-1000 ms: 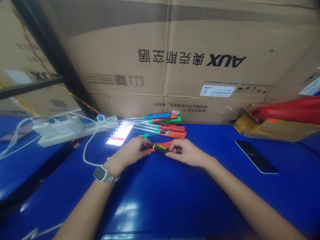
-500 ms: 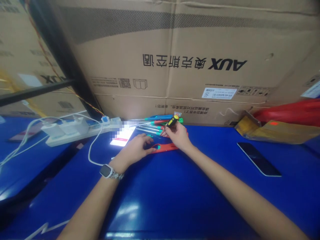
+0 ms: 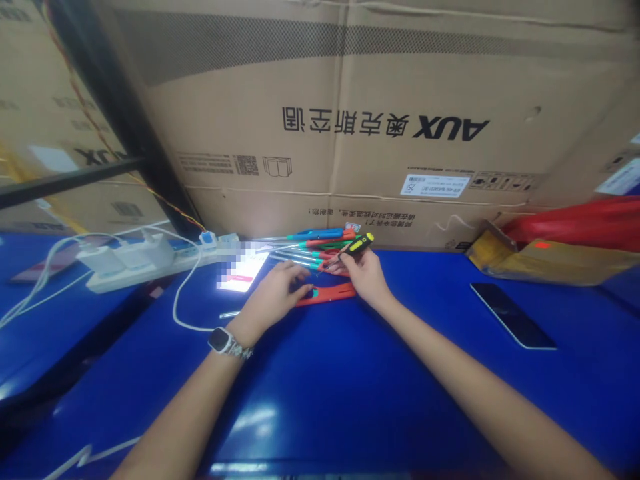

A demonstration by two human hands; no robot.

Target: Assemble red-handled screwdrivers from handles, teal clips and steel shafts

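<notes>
My left hand [image 3: 273,293] is closed on the near end of a long-nosed orange-red lighter [image 3: 333,292], thumb against its side. A thin metal tube [image 3: 230,315] pokes out left of that hand, in line with the lighter. Between the fingers of my right hand [image 3: 367,273] is a black-and-yellow tool [image 3: 359,245] with a screwdriver-like handle, held like a pen; its working tip is hidden. Just beyond both hands lie several more stick lighters [image 3: 315,235] with blue, red and green bodies and metal tubes pointing left.
A lit phone [image 3: 245,273] lies left of the lighters, near a white power strip [image 3: 113,280] with plugs and cables. On the right are a dark phone [image 3: 513,317] and a yellow package [image 3: 545,263]. A large cardboard box [image 3: 260,87] stands behind.
My right hand has shifted slightly right with the tool, which leans over more. More of the lighter's metal tube shows left of my left hand. The view has shifted a little.
</notes>
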